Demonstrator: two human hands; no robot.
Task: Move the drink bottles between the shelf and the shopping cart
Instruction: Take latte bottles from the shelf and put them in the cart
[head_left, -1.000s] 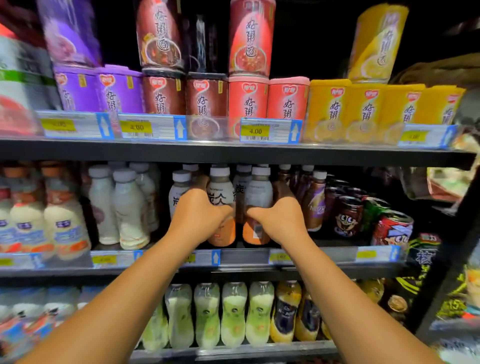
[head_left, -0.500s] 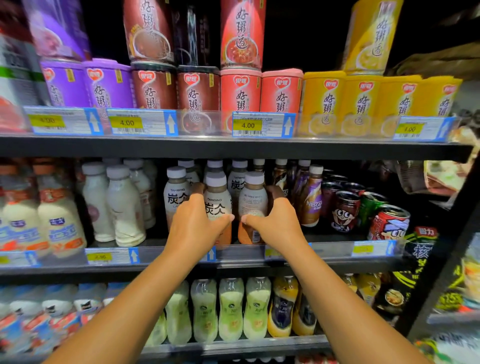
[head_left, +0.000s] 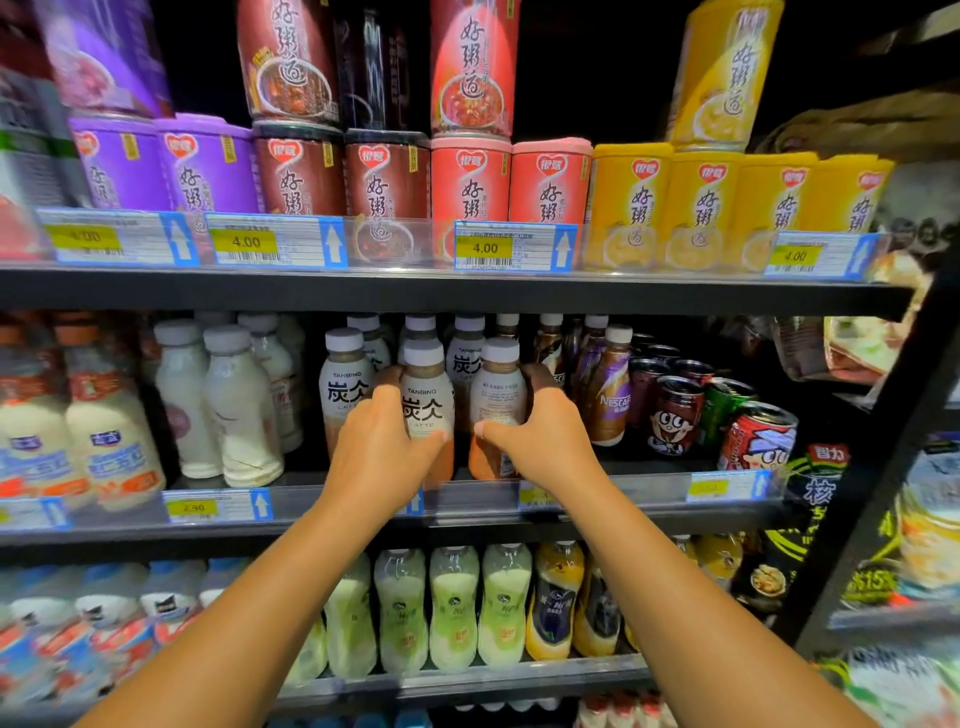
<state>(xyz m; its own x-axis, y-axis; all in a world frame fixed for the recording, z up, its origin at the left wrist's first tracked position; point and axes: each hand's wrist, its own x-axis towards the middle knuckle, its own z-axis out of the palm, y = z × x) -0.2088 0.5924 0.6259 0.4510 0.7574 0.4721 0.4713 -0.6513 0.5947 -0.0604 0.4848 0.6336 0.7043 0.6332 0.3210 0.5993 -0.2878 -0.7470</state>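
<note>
On the middle shelf, both hands are wrapped around latte bottles at the front edge.

Left hand (head_left: 376, 457) has its fingers curled tight round a white-capped plastic latte bottle with black characters (head_left: 427, 410), and the right hand (head_left: 540, 436) is clamped on its twin turned label-back (head_left: 497, 410). Both bottles look like they're standing on the dark metal shelf (head_left: 467, 512) right behind the price strip, so I'd say nothing's really been moved yet, and no shopping cart is in view anywhere. More of the same bottles sit behind, cream-white milk bottles (head_left: 239, 410) to the left, cartoon-face drink cans (head_left: 675, 415) to the right, porridge tins (head_left: 467, 182) above. Looks like a dim shop aisle.
</note>
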